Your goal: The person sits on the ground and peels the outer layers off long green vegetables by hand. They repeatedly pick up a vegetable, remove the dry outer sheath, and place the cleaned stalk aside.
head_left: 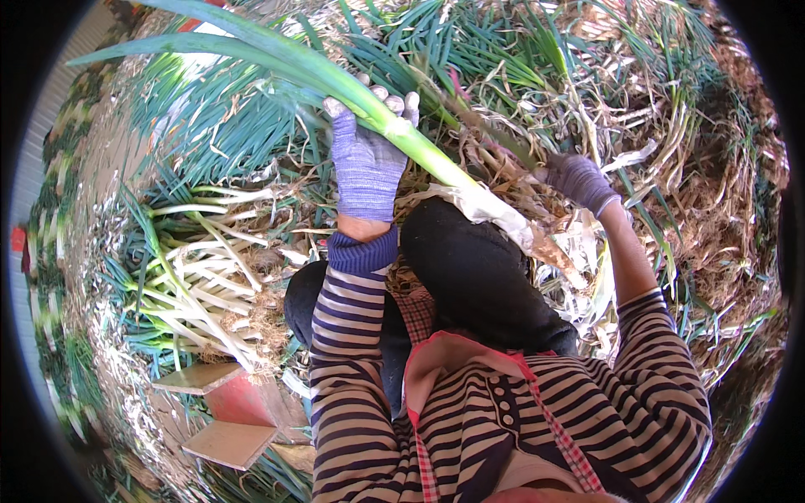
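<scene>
Across the gloved fingers of my left hand (371,154) lies a thick long green onion (421,141), held with its green leaves towards the upper left. Its pale shaft slants down to the right, over my dark-trousered knee. Papery outer skin (503,217) hangs loose around its lower end and turns brown at the tip. My right hand (578,182), also gloved, is to the right of the shaft, apart from it. The fingers are curled on a blurred, brownish-green withered leaf (503,135) that trails to the upper left.
Left of my knees lies a pile of long onions with pale shafts and roots (207,276). Near it stands a red and wooden board holder (242,402). More green onions (220,119) are heaped ahead. Stripped husks (585,314) and dry roots litter the right side.
</scene>
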`<state>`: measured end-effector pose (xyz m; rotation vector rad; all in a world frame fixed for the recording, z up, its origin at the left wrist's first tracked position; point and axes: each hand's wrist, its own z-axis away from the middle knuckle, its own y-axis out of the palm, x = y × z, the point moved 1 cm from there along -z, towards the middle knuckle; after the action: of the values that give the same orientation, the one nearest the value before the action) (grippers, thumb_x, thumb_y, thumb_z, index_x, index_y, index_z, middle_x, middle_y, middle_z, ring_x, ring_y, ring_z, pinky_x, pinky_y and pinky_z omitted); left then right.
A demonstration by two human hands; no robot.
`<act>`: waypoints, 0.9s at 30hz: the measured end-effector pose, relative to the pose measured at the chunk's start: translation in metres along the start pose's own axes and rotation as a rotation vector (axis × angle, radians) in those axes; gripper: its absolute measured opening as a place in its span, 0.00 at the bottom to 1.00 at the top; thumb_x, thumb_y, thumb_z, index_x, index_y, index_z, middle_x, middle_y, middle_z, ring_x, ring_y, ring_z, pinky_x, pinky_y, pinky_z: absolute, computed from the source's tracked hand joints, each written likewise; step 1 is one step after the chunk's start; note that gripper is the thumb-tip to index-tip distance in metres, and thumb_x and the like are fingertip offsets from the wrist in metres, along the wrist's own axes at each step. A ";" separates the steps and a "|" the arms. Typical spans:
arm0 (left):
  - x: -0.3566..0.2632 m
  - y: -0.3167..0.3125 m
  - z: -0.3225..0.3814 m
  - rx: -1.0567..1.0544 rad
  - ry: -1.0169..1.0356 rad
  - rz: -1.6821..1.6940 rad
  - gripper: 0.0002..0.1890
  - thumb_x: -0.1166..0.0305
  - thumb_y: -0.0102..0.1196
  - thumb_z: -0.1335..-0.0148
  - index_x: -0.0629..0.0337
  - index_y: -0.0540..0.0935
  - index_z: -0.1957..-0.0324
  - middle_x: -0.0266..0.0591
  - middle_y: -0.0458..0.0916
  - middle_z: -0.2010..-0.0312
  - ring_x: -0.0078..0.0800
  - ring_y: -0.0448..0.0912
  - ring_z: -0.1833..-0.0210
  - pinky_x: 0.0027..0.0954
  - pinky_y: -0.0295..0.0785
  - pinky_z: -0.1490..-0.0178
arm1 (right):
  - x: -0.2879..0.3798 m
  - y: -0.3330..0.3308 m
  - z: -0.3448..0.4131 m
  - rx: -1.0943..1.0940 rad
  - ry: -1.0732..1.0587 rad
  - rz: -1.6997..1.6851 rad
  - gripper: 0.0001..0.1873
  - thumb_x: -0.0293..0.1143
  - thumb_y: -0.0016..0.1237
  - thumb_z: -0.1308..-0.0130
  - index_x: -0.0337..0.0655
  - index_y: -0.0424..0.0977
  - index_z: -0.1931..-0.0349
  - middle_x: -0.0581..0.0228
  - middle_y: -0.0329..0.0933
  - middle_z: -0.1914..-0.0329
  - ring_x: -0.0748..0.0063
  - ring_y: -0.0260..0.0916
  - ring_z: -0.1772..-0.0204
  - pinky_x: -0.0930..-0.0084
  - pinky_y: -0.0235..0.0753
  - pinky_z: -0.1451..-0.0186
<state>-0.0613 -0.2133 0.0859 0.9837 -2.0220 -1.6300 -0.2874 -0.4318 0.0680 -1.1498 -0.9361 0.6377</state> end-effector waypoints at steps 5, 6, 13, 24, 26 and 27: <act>0.024 0.010 -0.018 0.091 -0.076 -0.026 0.25 0.46 0.48 0.37 0.56 0.72 0.49 0.37 0.76 0.68 0.34 0.76 0.63 0.48 0.66 0.39 | 0.104 -0.039 -0.002 -0.387 -0.560 -0.336 0.34 0.62 0.42 0.39 0.35 0.75 0.57 0.51 0.77 0.66 0.53 0.77 0.62 0.64 0.75 0.59; 0.023 0.011 -0.016 0.084 -0.079 -0.038 0.25 0.46 0.47 0.36 0.56 0.71 0.49 0.37 0.76 0.67 0.33 0.76 0.63 0.49 0.67 0.41 | 0.128 -0.040 -0.009 -0.350 -0.589 -0.325 0.37 0.66 0.36 0.38 0.33 0.74 0.57 0.49 0.77 0.66 0.57 0.79 0.65 0.68 0.78 0.62; -0.006 0.014 0.006 0.109 -0.035 -0.169 0.27 0.51 0.51 0.37 0.62 0.69 0.45 0.40 0.75 0.65 0.36 0.74 0.61 0.43 0.66 0.41 | 0.170 -0.010 -0.030 -0.283 -0.539 -0.792 0.24 0.48 0.39 0.30 0.33 0.75 0.67 0.53 0.71 0.83 0.64 0.69 0.78 0.69 0.70 0.71; 0.005 0.019 -0.013 0.608 -0.183 0.073 0.27 0.53 0.36 0.30 0.58 0.63 0.35 0.36 0.73 0.70 0.28 0.71 0.70 0.53 0.51 0.31 | 0.044 0.003 -0.030 -0.233 -0.220 -0.368 0.20 0.47 0.47 0.36 0.38 0.76 0.58 0.53 0.79 0.68 0.61 0.78 0.63 0.68 0.75 0.57; 0.008 0.021 -0.020 0.670 -0.212 0.044 0.27 0.52 0.33 0.29 0.57 0.62 0.34 0.38 0.73 0.69 0.28 0.71 0.71 0.54 0.55 0.33 | 0.077 -0.008 -0.021 -0.229 -0.501 -0.689 0.22 0.49 0.49 0.37 0.37 0.76 0.58 0.54 0.78 0.69 0.66 0.77 0.64 0.70 0.75 0.58; 0.008 0.022 -0.020 0.668 -0.248 0.049 0.28 0.51 0.30 0.29 0.56 0.60 0.34 0.40 0.75 0.65 0.30 0.73 0.71 0.54 0.58 0.35 | 0.099 -0.013 -0.017 -0.212 -0.674 -0.698 0.21 0.47 0.52 0.39 0.38 0.76 0.57 0.52 0.78 0.68 0.68 0.78 0.64 0.70 0.76 0.60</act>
<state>-0.0597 -0.2307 0.1110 0.9482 -2.8264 -1.0945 -0.2249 -0.3618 0.1067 -0.6964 -1.9052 0.3439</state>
